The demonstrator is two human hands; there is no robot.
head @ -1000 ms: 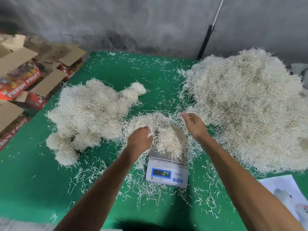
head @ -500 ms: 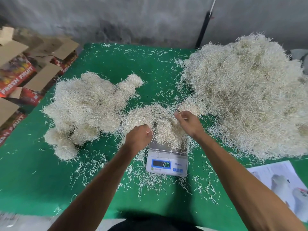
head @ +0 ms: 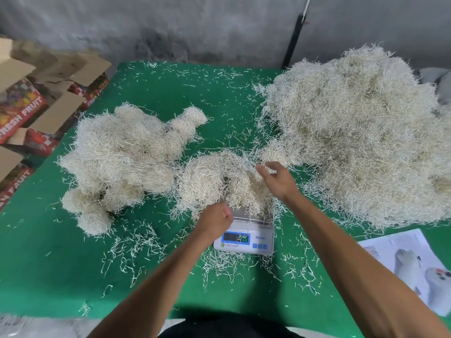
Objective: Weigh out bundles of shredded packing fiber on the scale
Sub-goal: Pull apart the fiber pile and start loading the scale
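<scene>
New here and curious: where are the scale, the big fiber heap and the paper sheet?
scale (head: 258,240): head view, on its white front panel.
big fiber heap (head: 361,132): head view, middle of the mound.
paper sheet (head: 390,250): head view, its upper left part.

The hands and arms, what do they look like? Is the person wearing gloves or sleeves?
No gloves. The left hand and right hand are bare, and both forearms are bare as far as the picture shows. No watch, ring or bracelet shows.
</scene>
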